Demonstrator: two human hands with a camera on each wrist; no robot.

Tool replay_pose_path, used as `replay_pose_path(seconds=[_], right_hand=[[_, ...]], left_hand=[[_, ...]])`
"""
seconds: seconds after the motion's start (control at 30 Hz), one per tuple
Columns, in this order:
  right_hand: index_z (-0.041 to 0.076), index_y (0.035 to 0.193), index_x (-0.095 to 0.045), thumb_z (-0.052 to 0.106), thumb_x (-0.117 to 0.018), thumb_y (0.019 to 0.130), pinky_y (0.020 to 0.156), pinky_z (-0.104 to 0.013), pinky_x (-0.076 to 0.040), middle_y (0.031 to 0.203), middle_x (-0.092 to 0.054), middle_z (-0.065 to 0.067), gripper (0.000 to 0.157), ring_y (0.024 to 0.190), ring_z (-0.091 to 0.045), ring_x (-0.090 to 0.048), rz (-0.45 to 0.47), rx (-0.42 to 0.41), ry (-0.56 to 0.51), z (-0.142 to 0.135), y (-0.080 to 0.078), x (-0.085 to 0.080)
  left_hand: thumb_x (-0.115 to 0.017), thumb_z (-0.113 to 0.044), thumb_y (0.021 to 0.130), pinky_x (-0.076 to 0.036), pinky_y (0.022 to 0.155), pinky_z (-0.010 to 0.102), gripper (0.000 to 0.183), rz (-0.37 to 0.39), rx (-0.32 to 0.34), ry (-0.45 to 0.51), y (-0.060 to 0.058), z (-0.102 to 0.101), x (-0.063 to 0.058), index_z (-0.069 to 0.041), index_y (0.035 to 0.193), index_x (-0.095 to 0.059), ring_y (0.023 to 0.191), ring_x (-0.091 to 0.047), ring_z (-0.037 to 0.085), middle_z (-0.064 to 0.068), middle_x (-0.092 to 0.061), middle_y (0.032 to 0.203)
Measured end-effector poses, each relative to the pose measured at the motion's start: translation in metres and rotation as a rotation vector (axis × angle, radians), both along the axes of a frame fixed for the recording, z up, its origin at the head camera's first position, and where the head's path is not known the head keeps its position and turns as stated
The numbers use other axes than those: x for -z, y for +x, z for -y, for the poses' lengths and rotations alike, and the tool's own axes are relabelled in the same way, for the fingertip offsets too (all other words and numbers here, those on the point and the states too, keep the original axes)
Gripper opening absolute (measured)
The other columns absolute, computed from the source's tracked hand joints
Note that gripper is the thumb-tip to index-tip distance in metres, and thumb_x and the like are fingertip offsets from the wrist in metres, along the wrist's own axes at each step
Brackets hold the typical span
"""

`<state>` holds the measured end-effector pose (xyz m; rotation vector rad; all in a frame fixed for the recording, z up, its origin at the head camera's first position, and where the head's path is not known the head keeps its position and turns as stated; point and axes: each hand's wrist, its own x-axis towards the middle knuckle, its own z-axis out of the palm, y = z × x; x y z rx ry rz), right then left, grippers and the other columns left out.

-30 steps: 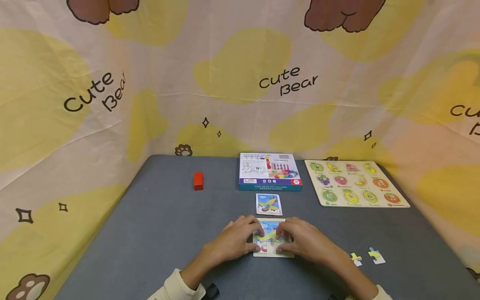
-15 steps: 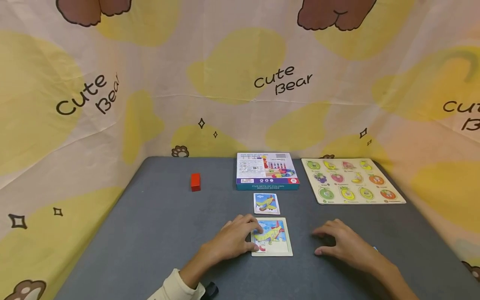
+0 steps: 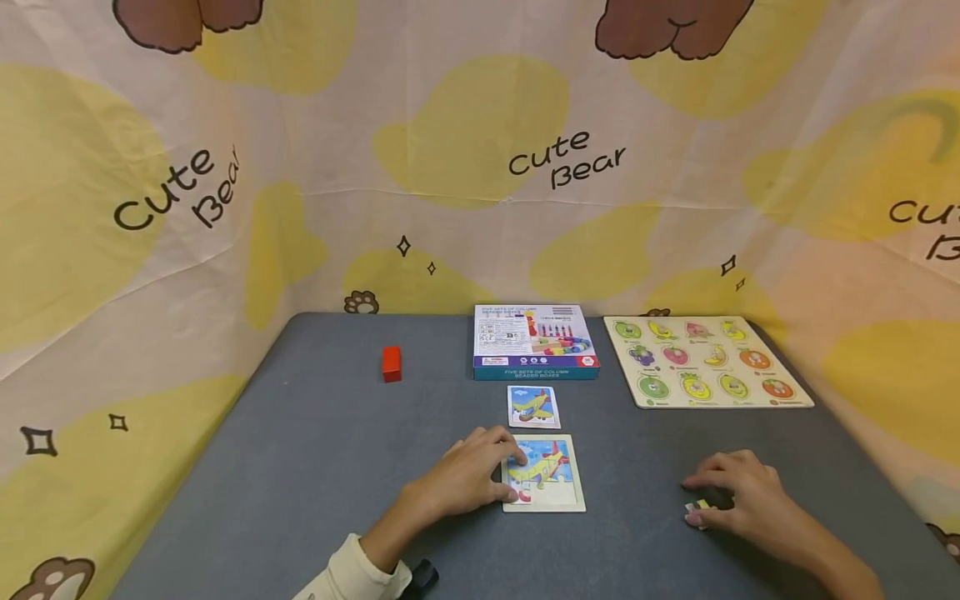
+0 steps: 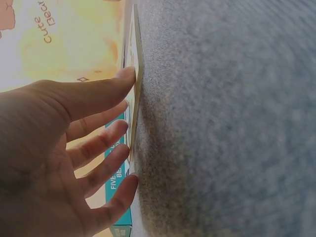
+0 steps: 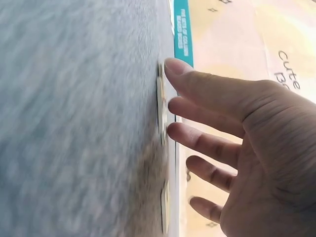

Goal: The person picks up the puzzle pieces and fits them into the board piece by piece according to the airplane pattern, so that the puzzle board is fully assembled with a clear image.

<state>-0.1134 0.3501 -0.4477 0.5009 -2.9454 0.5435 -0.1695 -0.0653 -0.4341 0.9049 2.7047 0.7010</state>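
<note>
In the head view, a shallow jigsaw tray [image 3: 555, 497] holds joined pieces of a yellow airplane picture; its lower right part shows bare wood. My left hand [image 3: 468, 473] rests on the tray's left side, thumb and fingertips on its surface with the fingers spread. Off to the right, my right hand [image 3: 753, 500] hovers low over a loose puzzle piece [image 3: 701, 505], thumb at its near edge and fingers loosely bent. The right wrist view shows that piece [image 5: 162, 111] flat on the table by the fingertips, and another piece [image 5: 165, 207] below the palm.
A small airplane picture card [image 3: 533, 407] lies just behind the tray. Further back are a boxed bead set [image 3: 536, 343], a wooden fruit board [image 3: 708, 363] at the right and a red block [image 3: 391, 364] at the left. A printed cloth hangs behind the table.
My right hand has left the tray and moved right to the loose pieces. My left hand has stayed at the tray. The view shifted slightly.
</note>
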Motion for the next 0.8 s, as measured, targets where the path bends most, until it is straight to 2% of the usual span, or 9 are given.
replay_pose_path(seconds=[0.17,0.37,0.53,0.7,0.8], right_hand=[[0.033,0.096,-0.082,0.046,-0.094,0.073,0.080,-0.048,-0.030,0.105,-0.064,0.010,0.029,0.108,-0.027,-0.051,0.024,0.039,0.033,-0.009,0.006,0.000],[0.033,0.095,-0.081,0.045,-0.096,0.069,0.077,-0.049,-0.035,0.104,-0.065,0.008,0.032,0.104,-0.026,-0.052,-0.014,0.038,0.062,-0.017,0.011,0.001],[0.033,0.096,-0.080,0.043,-0.096,0.070,0.077,-0.049,-0.034,0.105,-0.065,0.006,0.032,0.103,-0.026,-0.052,-0.004,0.052,0.063,-0.021,0.014,0.002],[0.037,0.095,-0.078,0.042,-0.095,0.071,0.078,-0.048,-0.034,0.104,-0.063,0.013,0.030,0.101,-0.021,-0.051,0.016,0.069,0.059,-0.022,0.014,0.002],[0.041,0.092,-0.076,0.041,-0.096,0.070,0.077,-0.047,-0.035,0.101,-0.061,0.018,0.030,0.099,-0.014,-0.049,-0.022,0.061,0.048,-0.023,0.014,0.005]], left_hand=[[-0.085,-0.034,0.092,-0.046,0.100,0.044,0.039,0.013,-0.005,-0.001,0.001,0.000,-0.001,-0.023,0.128,-0.074,0.123,-0.052,0.017,-0.007,-0.060,0.132],[-0.085,-0.034,0.092,-0.046,0.101,0.045,0.039,0.013,-0.010,-0.009,0.001,-0.001,-0.001,-0.024,0.128,-0.074,0.123,-0.052,0.017,-0.007,-0.060,0.132],[-0.085,-0.034,0.092,-0.046,0.100,0.045,0.039,0.008,-0.006,-0.005,0.000,-0.001,0.000,-0.024,0.128,-0.074,0.124,-0.052,0.017,-0.007,-0.060,0.132],[-0.085,-0.033,0.092,-0.046,0.100,0.045,0.037,0.001,-0.001,-0.009,-0.001,-0.001,0.002,-0.024,0.127,-0.073,0.125,-0.052,0.018,-0.007,-0.059,0.133],[-0.085,-0.033,0.092,-0.046,0.100,0.046,0.037,-0.001,-0.001,-0.011,-0.001,-0.001,0.003,-0.024,0.127,-0.073,0.126,-0.052,0.018,-0.006,-0.059,0.133]])
